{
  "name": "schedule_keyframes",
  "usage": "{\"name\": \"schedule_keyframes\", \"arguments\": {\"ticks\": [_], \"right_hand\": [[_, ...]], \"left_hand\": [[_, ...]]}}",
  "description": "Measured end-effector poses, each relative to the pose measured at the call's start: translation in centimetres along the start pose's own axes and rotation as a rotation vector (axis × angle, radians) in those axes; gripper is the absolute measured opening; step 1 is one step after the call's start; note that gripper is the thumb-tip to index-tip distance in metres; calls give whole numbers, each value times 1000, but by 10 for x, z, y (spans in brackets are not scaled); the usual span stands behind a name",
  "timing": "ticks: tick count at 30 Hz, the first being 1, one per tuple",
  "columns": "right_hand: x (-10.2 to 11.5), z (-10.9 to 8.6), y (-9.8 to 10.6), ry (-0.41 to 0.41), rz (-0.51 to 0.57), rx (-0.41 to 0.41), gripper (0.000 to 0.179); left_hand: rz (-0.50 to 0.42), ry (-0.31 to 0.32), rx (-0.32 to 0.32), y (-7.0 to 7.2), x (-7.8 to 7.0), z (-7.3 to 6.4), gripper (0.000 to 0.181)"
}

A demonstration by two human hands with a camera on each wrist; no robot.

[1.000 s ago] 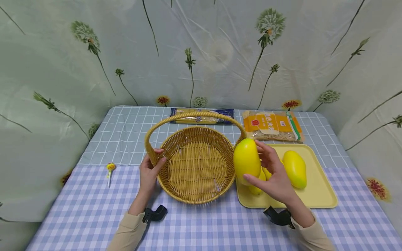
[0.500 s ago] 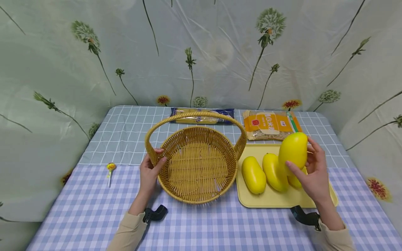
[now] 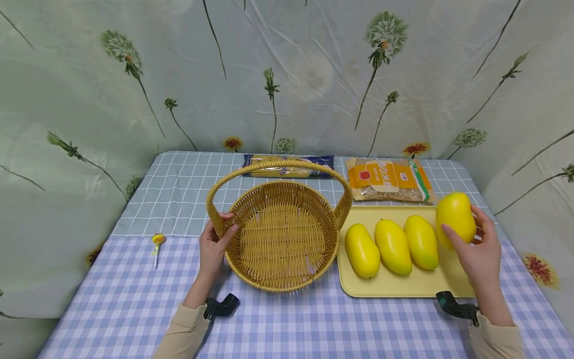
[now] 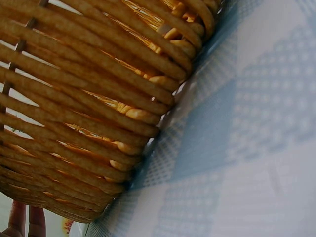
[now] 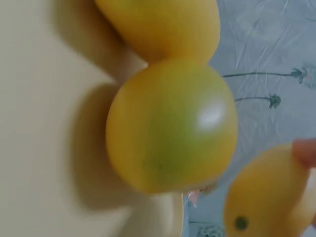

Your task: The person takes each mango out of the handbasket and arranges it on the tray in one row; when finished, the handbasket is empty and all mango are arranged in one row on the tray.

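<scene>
An upright wicker basket [image 3: 282, 239] with a tall arched handle stands mid-table, nothing inside it. My left hand [image 3: 215, 244] grips its left side at the foot of the handle, thumb over the rim; the left wrist view shows the woven wall [image 4: 84, 108] close up. In my right hand [image 3: 482, 254] is a yellow mango [image 3: 455, 219], held above the right end of the yellow tray [image 3: 358, 289]. Three more mangoes lie side by side on the tray: a left one [image 3: 362, 251], a middle one [image 3: 393, 247] and a right one [image 3: 421, 242].
Behind the basket lies a blue-and-yellow pack of noodles [image 3: 287, 172]. An orange bag [image 3: 390, 180] of dry food lies behind the tray. On the left of the checked cloth is a lollipop [image 3: 157, 247].
My right hand has carried the mango rightward from beside the basket, across the tray to its right end. The left hand and the basket have stayed in place.
</scene>
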State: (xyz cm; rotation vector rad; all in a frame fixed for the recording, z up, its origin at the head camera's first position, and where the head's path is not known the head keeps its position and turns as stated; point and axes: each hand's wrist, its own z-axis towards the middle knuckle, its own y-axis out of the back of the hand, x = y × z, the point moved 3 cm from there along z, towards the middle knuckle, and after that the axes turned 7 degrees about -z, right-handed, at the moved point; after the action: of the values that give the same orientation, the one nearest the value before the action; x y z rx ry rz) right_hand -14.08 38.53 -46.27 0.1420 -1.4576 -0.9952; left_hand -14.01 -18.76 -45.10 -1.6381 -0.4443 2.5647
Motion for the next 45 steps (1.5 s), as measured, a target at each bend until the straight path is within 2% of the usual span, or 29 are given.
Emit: {"name": "schedule_keyframes", "arguments": {"ticks": [4,8,11,15,22,29,45], "right_hand": [[22,-12,8,-46,-75,71,72],[43,-25,13,-61,-131,195,75],[46,-28,15,-58,-155,270,78],[42,-27,14,-64,-165,320,81],[37,-26,14,-70,-199,336,81],[37,-25,14,-43,-215,352,81],[36,-23,13,-71,-227,404,83]], "left_hand": [[0,-7,3,-1,-1,0,25],[0,-9,5,-1,-2,0,26],[0,-1,-2,-1,-1,-1,26],[-9,1,-10,0,1,-1,26],[-20,-13,-5,0,2,-1,25],[-23,-12,-6,0,2,-1,26],[-5,-1,-3,-1,0,0,26]]}}
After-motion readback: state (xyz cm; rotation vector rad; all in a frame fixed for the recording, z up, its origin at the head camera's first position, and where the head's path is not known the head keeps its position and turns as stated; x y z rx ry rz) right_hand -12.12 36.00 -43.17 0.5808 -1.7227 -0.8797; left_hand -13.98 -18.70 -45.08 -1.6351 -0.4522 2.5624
